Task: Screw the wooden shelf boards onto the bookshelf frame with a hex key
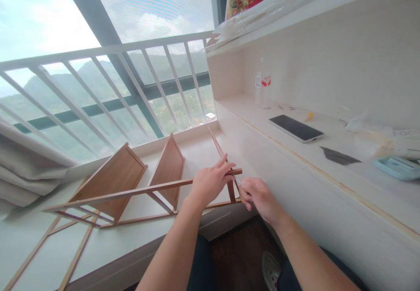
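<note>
A brown wooden shelf frame lies on its side along the white window ledge, with flat shelf panels standing up between its rails. My left hand is closed over the right end of the upper rail, fingers at the joint with a crosspiece. Just right of that joint, my right hand pinches a thin metal tool like a hex key. Its tip meets the rail end, though my fingers hide most of it.
A long white counter at right carries a black phone, a clear bottle, a dark strip and a light blue item. Window railings stand behind the ledge. A grey curtain hangs left; my legs are below.
</note>
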`<state>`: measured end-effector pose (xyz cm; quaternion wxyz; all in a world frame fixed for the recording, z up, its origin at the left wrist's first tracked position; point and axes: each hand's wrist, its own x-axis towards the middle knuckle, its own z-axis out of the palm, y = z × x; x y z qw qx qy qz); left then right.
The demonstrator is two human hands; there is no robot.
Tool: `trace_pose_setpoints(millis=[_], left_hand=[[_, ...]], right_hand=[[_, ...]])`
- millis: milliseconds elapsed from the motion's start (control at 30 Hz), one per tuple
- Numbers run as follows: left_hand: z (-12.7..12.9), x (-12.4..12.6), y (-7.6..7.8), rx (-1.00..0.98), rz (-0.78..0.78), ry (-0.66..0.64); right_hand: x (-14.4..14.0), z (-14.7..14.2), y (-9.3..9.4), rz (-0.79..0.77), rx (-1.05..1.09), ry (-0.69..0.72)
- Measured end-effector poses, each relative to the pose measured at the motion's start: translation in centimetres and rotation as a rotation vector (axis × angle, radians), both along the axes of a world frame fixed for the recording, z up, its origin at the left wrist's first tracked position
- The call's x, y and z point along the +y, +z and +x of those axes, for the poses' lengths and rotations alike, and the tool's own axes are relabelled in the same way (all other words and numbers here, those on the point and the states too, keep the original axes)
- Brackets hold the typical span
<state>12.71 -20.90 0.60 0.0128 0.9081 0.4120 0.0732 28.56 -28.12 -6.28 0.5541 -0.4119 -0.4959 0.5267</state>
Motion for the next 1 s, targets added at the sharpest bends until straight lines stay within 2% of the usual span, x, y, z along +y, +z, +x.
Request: trace_pose_setpoints(millis=[367,767,933,1000], left_hand=[[0.0,0.5,-0.2,0.016,0.036,-0.013],[-0.1,0.3,0.0,0.020,0.025,-0.015],[0.0,0.2,0.1,0.026,0.023,-0.010],[0.0,0.3,0.0,0.023,0.038,-0.018]], right_hand=[[0.4,0.0,-1.2,0.034,-0.127,-0.048],[0.5,0.9,-1.4,0.019,-0.186,-0.042],[0.0,0.3,-0.9,0.061,-0.184,-0.047],[-0.2,0.1,-0.6,0.105,-0.248,-0.054]])
